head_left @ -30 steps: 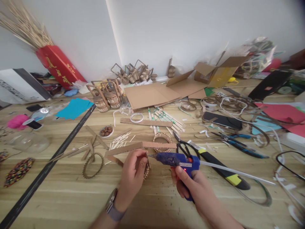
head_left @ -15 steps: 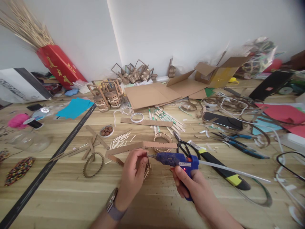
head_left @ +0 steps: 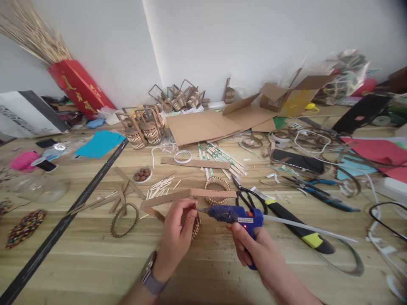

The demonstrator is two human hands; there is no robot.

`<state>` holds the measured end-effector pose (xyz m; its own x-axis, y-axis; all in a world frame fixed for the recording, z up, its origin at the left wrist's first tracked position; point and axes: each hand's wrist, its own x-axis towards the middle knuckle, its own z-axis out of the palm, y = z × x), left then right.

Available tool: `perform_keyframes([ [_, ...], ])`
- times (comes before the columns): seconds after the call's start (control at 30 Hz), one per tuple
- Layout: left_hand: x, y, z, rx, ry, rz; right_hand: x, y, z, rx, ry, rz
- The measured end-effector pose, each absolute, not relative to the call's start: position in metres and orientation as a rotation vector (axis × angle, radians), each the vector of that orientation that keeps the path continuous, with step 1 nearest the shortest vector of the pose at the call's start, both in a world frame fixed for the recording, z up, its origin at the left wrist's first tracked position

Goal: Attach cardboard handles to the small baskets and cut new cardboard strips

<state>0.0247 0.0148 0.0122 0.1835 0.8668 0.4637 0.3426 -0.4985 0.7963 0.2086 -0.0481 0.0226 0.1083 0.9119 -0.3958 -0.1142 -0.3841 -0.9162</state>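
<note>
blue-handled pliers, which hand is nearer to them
Right. The right hand, holding the hot glue gun, is left of the pliers, nearer the camera; the left hand is farther left.

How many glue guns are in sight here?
1: the blue glue gun, held in the right hand, its nozzle pointing toward the left hand. Others could be hidden.

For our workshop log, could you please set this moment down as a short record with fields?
Left hand: holds a small slatted piece, partly hidden
Right hand: grips a blue glue gun
Nozzle: points toward the left fingers; contact unclear
Indicator light: red
Glue stick: sticks out behind the gun
Right side: scissors, black-and-yellow cutter, pliers
Left side: short pale sticks, brown strips
Further back: handled baskets, flat cardboard
</note>
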Motion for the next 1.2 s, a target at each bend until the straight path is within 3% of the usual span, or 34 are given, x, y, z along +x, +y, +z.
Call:
perform_keyframes([
  [0.73,0.024,0.015,0.010,1.934,1.116,1.312,0.215,-0.057,0.010,-1.609,-0.986,1.356],
  [0.87,0.024,0.016,0.008,1.904,1.114,1.312,0.230,-0.071,0.023,-1.469,-0.839,1.504],
  [1.0,0.025,0.017,0.006,1.865,1.074,1.307,0.254,-0.088,0.030,-1.205,-0.580,1.852],
  [1.2,0.025,0.018,0.006,1.841,1.044,1.308,0.271,-0.110,0.008,-1.311,-0.769,2.017],
])
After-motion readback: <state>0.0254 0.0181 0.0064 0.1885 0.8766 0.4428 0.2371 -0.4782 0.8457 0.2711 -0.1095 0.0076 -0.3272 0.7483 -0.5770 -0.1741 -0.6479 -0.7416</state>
